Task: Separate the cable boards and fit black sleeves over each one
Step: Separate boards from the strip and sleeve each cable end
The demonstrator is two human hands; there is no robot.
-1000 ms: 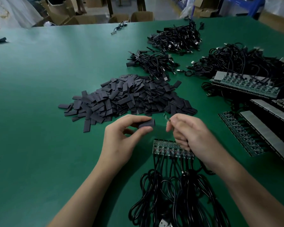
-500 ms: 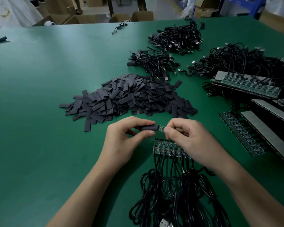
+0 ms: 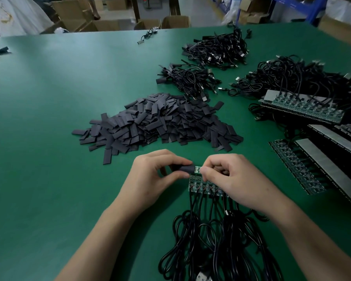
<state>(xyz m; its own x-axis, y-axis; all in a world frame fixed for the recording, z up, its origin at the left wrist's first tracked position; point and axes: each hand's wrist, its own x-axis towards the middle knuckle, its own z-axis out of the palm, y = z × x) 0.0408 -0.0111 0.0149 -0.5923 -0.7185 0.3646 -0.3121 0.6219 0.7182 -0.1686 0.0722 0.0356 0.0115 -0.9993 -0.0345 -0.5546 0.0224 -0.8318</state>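
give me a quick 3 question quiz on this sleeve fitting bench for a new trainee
1. True or false: the left hand pinches a black sleeve.
2. Where is the pile of loose sleeves? A) on the table, beyond both hands B) under the right forearm C) in a cardboard box
3. Fill the gap: the right hand holds a small green ____ at the sleeve's open end.
Key: 1 true; 2 A; 3 board
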